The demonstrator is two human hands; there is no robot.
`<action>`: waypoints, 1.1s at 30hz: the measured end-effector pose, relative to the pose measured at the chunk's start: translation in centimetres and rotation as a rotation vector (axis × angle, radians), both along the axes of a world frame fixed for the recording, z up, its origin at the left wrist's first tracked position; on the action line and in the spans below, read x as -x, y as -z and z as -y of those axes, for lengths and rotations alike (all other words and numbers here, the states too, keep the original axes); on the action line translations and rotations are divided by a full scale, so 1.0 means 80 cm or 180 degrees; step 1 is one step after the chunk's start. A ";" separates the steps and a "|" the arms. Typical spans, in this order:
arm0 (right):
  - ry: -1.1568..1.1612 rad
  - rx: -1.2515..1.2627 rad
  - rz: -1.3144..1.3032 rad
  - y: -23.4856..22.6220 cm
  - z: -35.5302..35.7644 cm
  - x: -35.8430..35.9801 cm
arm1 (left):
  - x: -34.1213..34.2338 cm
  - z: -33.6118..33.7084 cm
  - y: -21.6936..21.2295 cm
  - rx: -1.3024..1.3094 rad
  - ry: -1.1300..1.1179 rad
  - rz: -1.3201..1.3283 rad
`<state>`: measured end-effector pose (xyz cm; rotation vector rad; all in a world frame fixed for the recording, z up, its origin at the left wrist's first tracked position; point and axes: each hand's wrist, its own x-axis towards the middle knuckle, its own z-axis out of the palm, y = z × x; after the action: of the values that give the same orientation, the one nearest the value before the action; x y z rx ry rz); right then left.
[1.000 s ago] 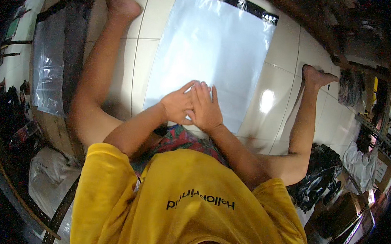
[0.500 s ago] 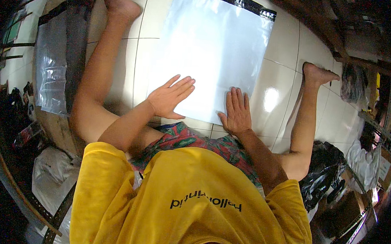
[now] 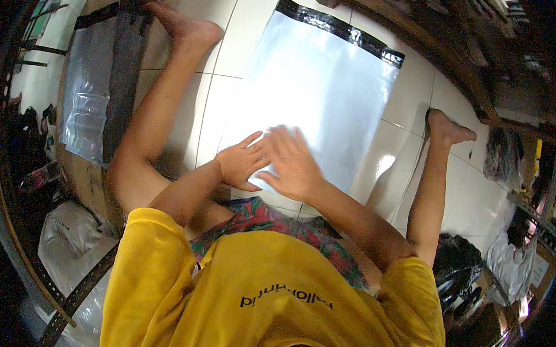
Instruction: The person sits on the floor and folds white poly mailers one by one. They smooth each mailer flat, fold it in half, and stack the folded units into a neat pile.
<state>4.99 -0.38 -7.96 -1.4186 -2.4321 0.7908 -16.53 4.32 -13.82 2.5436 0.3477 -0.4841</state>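
A large white plastic mailing bag (image 3: 320, 81) lies flat on the tiled floor between my outstretched legs. Its far end carries a black strip (image 3: 342, 31). My left hand (image 3: 239, 163) rests on the near left part of the bag, palm down with fingers apart. Close beside it, partly overlapping its fingertips in the view, is my right hand (image 3: 294, 165). Its fingers are stretched out and slightly smeared by motion, and it holds nothing. Whether the right palm presses on the bag or hovers just over it, I cannot tell.
More grey-white plastic bags (image 3: 87, 110) lie on brown cardboard (image 3: 89, 185) beyond my left leg. A black plastic bag (image 3: 452, 264) sits by my right knee, with white plastic (image 3: 509, 261) farther right. A wooden frame (image 3: 417, 39) borders the floor at the far right.
My right hand has swept left across the bag, from its near right edge to beside my left hand. The left hand stays at the near left part. The whole view has shifted slightly.
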 end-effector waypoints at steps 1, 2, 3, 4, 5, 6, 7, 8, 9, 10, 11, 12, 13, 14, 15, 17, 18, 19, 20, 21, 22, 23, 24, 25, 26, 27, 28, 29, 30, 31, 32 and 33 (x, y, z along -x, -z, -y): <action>-0.0311 -0.0046 -0.0277 0.005 -0.024 0.021 | 0.001 -0.002 0.007 0.0339 -0.0024 -0.0189; -0.0536 -0.0204 -0.0202 0.015 -0.044 0.029 | 0.002 -0.006 0.006 0.0450 -0.0139 -0.0180; -0.0732 -0.0344 -0.0130 0.029 -0.059 0.037 | 0.005 -0.004 0.005 0.0581 -0.0229 -0.0174; -0.0941 -0.0474 -0.0054 0.047 -0.072 0.041 | 0.006 -0.001 0.004 0.0724 -0.0335 -0.0160; -0.0895 -0.0592 -0.0073 0.073 -0.083 0.024 | 0.000 0.000 0.006 0.0413 0.0065 -0.0177; -0.1008 -0.0489 0.0170 0.076 -0.100 0.011 | 0.004 -0.007 0.007 0.0264 0.0019 0.0072; -0.1145 -0.0376 0.0424 0.072 -0.119 -0.007 | 0.003 -0.010 0.003 0.0122 -0.0049 0.0331; -0.0737 0.0043 -0.0116 0.078 -0.139 -0.029 | 0.003 -0.002 -0.002 0.0033 -0.0106 0.0608; -0.0546 -0.0381 -0.0125 0.085 -0.162 -0.053 | 0.004 -0.003 -0.002 0.0014 -0.0052 0.0549; -0.0443 -0.0778 0.0050 0.100 -0.190 -0.083 | 0.004 -0.004 -0.003 -0.0005 0.0001 0.0479; -0.0294 -0.0601 0.0509 0.087 -0.223 -0.106 | 0.005 0.001 -0.002 0.0055 -0.0071 0.0495; -0.0188 -0.0948 0.0607 0.093 -0.245 -0.136 | 0.006 0.000 -0.003 0.0097 -0.0097 0.0534; -0.0204 -0.1098 0.0797 0.090 -0.268 -0.158 | 0.006 0.000 -0.008 0.0027 -0.0051 0.0413; -0.0273 -0.1201 0.0650 0.092 -0.280 -0.177 | 0.002 -0.004 -0.015 -0.0048 0.0029 0.0318; -0.0329 -0.1204 0.0706 0.089 -0.284 -0.179 | -0.001 -0.007 -0.020 -0.0131 0.0102 0.0236; -0.0385 -0.1237 0.0796 0.085 -0.285 -0.179 | 0.000 -0.004 -0.018 -0.0046 0.0041 0.0251; -0.0358 -0.1276 0.0824 0.082 -0.280 -0.179 | 0.003 -0.010 -0.017 -0.0016 0.0041 0.0250; -0.0364 -0.1288 0.0835 0.083 -0.270 -0.174 | 0.004 -0.012 -0.020 -0.0039 0.0078 0.0259; -0.0373 -0.1369 0.0631 0.086 -0.258 -0.161 | 0.003 -0.017 -0.021 -0.0061 0.0122 0.0267; -0.0410 -0.1430 0.0417 0.089 -0.242 -0.136 | 0.003 -0.015 -0.020 -0.0081 0.0134 0.0272; -0.0481 -0.1471 0.0205 0.085 -0.221 -0.105 | 0.002 -0.011 -0.018 -0.0100 0.0118 0.0282; -0.0439 -0.0600 0.0146 0.063 -0.192 -0.061 | 0.002 -0.007 -0.014 -0.0155 0.0091 0.0284; -0.0362 0.0242 0.0114 0.035 -0.163 -0.014 | 0.006 -0.001 -0.004 0.0049 -0.0024 0.0248; -0.0164 -0.0037 -0.0379 0.035 -0.124 0.026 | 0.009 0.003 0.007 0.0265 -0.0126 0.0241; 0.0035 -0.0294 -0.0881 0.046 -0.091 0.055 | 0.012 0.007 0.017 0.0474 -0.0235 0.0216; 0.0059 -0.0213 -0.0756 0.051 -0.083 0.073 | 0.011 0.010 0.031 0.1008 -0.0582 0.0154; 0.0068 -0.0111 -0.0637 0.054 -0.076 0.089 | 0.015 0.016 0.040 0.1132 -0.0653 0.0292; 0.0067 -0.0008 -0.0520 0.056 -0.071 0.099 | 0.019 0.022 0.050 0.1249 -0.0722 0.0436; 0.0192 -0.0088 -0.0451 0.061 -0.081 0.101 | 0.026 0.025 0.059 0.0914 -0.0517 0.0788; 0.0307 -0.0167 -0.0387 0.068 -0.105 0.095 | 0.030 0.028 0.066 0.0569 -0.0323 0.1127; 0.0422 -0.0227 -0.0315 0.074 -0.126 0.088 | 0.027 0.023 0.051 0.0407 -0.0203 0.1028; 0.0482 -0.0195 -0.0138 0.072 -0.151 0.081 | 0.016 0.002 0.020 0.0232 -0.0058 0.0938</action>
<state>-1.50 11.71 -13.71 -1.5244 -2.2650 0.6993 -17.84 4.19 -15.40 2.4911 0.2392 -0.1086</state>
